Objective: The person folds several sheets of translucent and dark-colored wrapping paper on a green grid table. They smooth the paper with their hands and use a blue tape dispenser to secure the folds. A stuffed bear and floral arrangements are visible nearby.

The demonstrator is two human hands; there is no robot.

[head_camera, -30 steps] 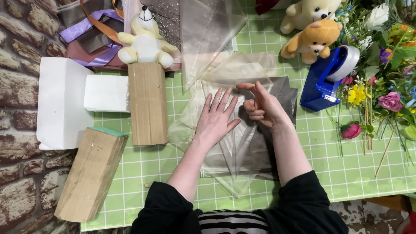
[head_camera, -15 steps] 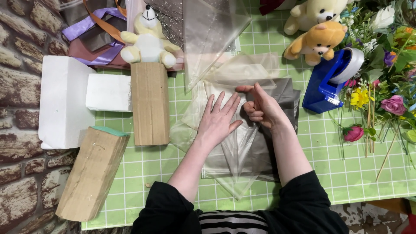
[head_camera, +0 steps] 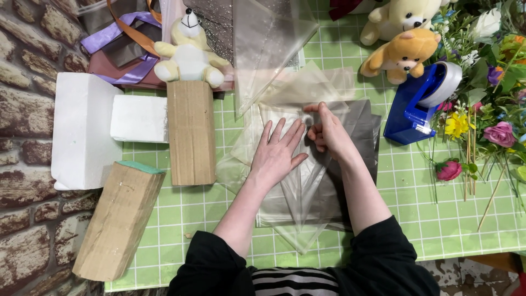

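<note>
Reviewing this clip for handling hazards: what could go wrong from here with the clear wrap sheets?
The left hand lies flat on the stacked clear sheets while the right hand pinches an edge; the slippery layers may slide apart or crease. The sheets overhang the table edge near the body, so a sleeve could drag them off.

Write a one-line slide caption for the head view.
Left hand flat on clear cellophane sheets, right hand pinching one, beside cardboard-wrapped blocks.
</note>
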